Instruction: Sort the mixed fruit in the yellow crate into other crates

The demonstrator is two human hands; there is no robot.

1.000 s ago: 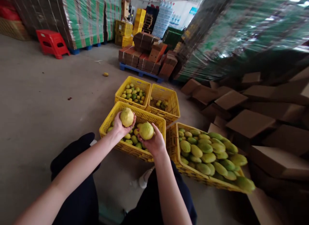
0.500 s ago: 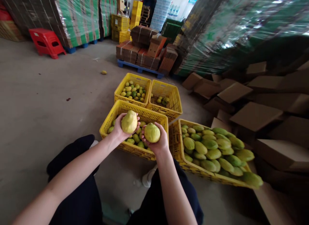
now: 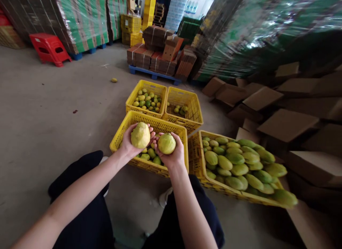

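Observation:
My left hand [image 3: 127, 142] cradles a pale yellow papaya [image 3: 140, 135] with a bumpy, rounded end turned toward me. In my right hand [image 3: 178, 153] lies a second, greener papaya [image 3: 166, 143], its stem end tilted upward. Both hands are side by side, palms up, with their fingertips close together. Below them stands a yellow plastic crate [image 3: 149, 168], partly hidden by my hands and the fruit. Several green and yellow papayas show inside it.
To the right, another yellow crate [image 3: 196, 159] is heaped with large papayas [image 3: 239, 169]. Two more crates stand beyond, the left one [image 3: 144, 110] fuller. Cardboard boxes [image 3: 288, 125] lie at the right. A loose fruit [image 3: 114, 80] and red stool [image 3: 49, 49] are on the floor.
Both hands, still holding their papayas, have shifted slightly left and come closer together. The right papaya has tipped so its stem end shows at the top. The view has moved a little.

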